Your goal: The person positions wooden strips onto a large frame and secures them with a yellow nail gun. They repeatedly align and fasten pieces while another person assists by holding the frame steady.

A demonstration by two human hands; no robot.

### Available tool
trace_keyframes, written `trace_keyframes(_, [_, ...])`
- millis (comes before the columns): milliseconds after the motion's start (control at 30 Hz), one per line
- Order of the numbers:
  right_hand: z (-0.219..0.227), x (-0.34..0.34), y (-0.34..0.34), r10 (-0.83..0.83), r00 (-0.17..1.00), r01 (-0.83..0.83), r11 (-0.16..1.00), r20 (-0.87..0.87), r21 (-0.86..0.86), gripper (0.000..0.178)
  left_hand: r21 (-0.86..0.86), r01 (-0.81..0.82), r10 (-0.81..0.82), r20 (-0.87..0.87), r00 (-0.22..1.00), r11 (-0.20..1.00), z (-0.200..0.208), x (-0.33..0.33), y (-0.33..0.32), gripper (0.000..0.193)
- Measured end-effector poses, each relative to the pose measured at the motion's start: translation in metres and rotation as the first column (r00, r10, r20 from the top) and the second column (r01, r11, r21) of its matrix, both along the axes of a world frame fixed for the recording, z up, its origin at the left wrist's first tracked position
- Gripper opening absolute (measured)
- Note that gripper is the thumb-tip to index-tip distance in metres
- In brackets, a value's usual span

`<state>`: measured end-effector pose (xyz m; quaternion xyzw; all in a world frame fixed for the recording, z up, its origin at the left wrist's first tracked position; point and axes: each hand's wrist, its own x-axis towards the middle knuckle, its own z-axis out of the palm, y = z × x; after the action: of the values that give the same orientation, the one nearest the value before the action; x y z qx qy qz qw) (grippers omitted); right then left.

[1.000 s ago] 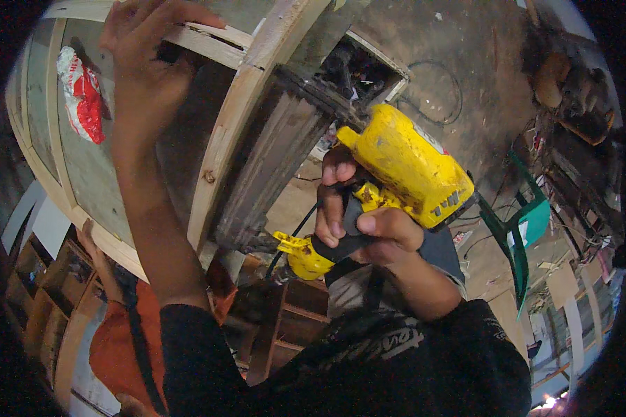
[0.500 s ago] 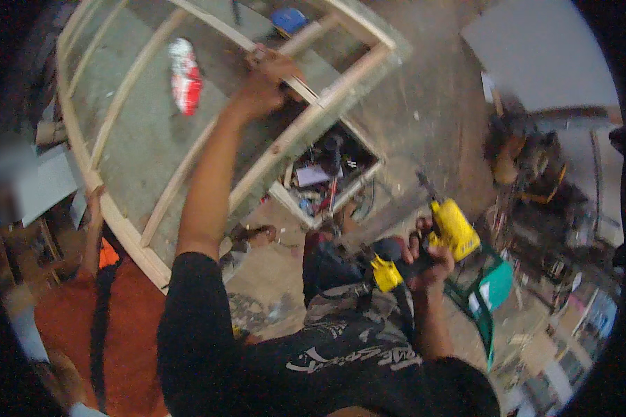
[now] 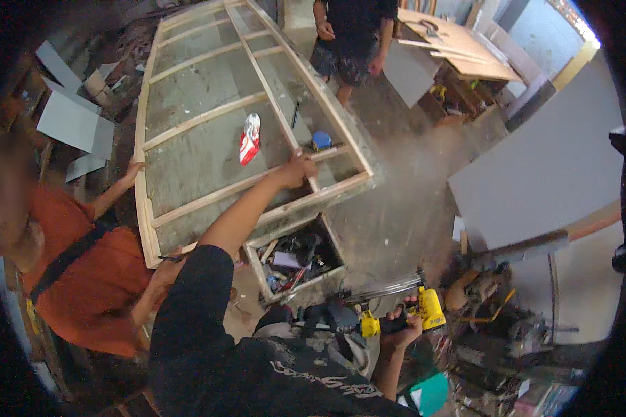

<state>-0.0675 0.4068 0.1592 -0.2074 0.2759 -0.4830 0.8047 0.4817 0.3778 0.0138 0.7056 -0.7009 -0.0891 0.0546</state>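
Fingers: left hand (image 3: 298, 169) curled over the frame (image 3: 202, 121) at its long middle bar; right hand (image 3: 405, 328) wrapped round the black grip of the nailer (image 3: 431, 308).
Frame: pale bare wood, long and ladder-like, left of the person; half a second ago only part showed, now nearly all does. Stained grey-green surface shows between its bars.
Co-worker: orange shirt (image 3: 90, 278), one hand on the frame's left rail as before.
Bystander: dark shirt (image 3: 355, 35), beyond the frame's right side, newly in view.
Box: wooden box (image 3: 305, 284), open-topped, just beside the near rail, now shown whole; inside, dark jumbled clutter and a pale lilac block (image 3: 286, 260).
Nailer: scuffed yellow body, at the person's right side, lower in view than half a second ago; same hand, same hold.
Packet: red-and-white packet (image 3: 250, 141), crumpled, between two crossbars.
Blue thing: roundish blue thing (image 3: 321, 140), right of the middle bar, near the left hand.
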Motion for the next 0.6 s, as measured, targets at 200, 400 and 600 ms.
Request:
trace_keyframes(200, [-0.023,-0.02,-0.013,0.045,0.999,-0.045,0.998,-0.018,-0.033,0.049,-0.143,-0.065,0.076,0.076,0.994,0.988,0.03,-0.037,0.067,0.067])
trace_keyframes(400, [-0.02,-0.055,-0.107,0.273,0.953,-0.248,0.952,-0.134,0.178,0.045,-0.346,-0.477,0.48,-0.083,0.874,0.808,0.06,-0.1,0.085,0.066])
trace_keyframes(600, [-0.013,-0.089,-0.137,0.151,0.985,-0.145,0.986,-0.088,0.078,0.037,-0.378,-0.859,0.828,-0.31,0.468,0.345,0.05,-0.245,0.154,0.044])
